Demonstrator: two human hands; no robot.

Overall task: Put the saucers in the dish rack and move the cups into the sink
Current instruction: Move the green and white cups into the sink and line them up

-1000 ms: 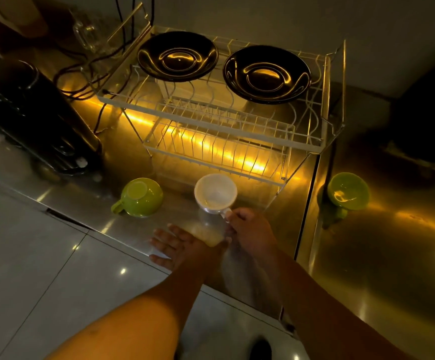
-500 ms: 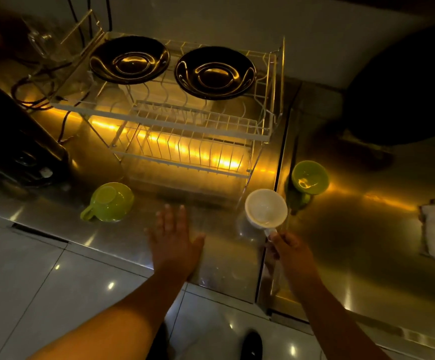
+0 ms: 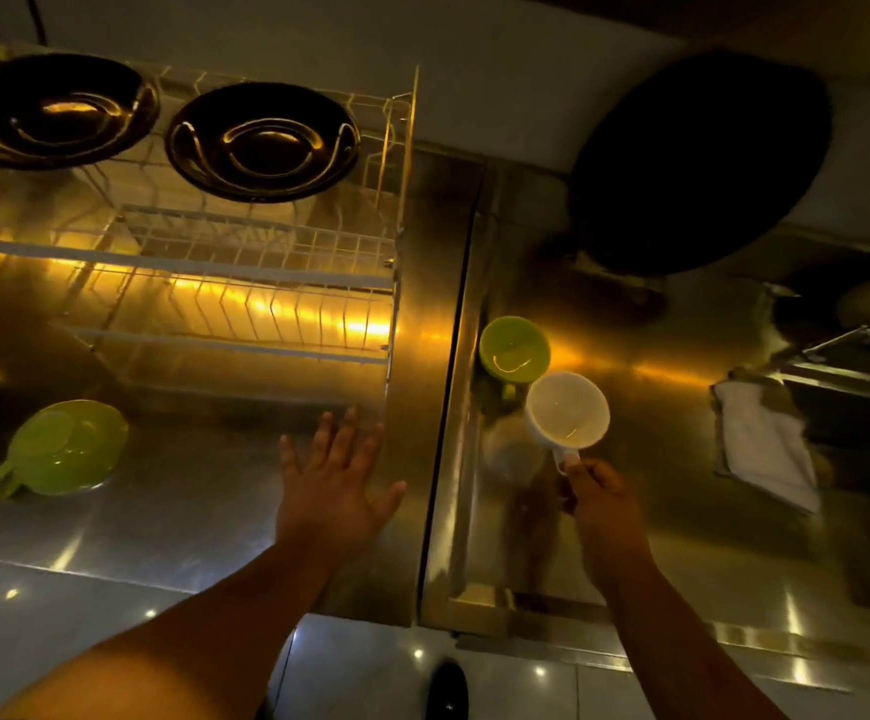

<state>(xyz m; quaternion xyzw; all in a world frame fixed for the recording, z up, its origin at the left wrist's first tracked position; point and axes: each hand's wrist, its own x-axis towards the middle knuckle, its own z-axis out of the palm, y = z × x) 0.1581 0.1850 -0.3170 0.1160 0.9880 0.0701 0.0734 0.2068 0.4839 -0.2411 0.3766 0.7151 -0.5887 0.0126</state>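
My right hand (image 3: 601,504) grips a white cup (image 3: 568,410) by its handle, holding it over the steel sink (image 3: 656,511). Just behind it a green cup (image 3: 513,348) sits inside the sink near the left wall. Another green cup (image 3: 61,446) stands on the steel counter at the left. My left hand (image 3: 336,488) hovers flat over the counter, fingers spread, holding nothing. Two dark saucers (image 3: 50,109) (image 3: 261,142) lie on the top tier of the white wire dish rack (image 3: 225,272).
A white cloth (image 3: 765,449) lies at the sink's right side. A large dark round object (image 3: 703,158) leans against the wall behind the sink. The counter's front edge (image 3: 110,574) runs below my left arm, with tiled floor beneath.
My right hand carried the white cup to the right, from the counter in front of the rack to over the sink beside the green cup. My left hand lifted and spread.
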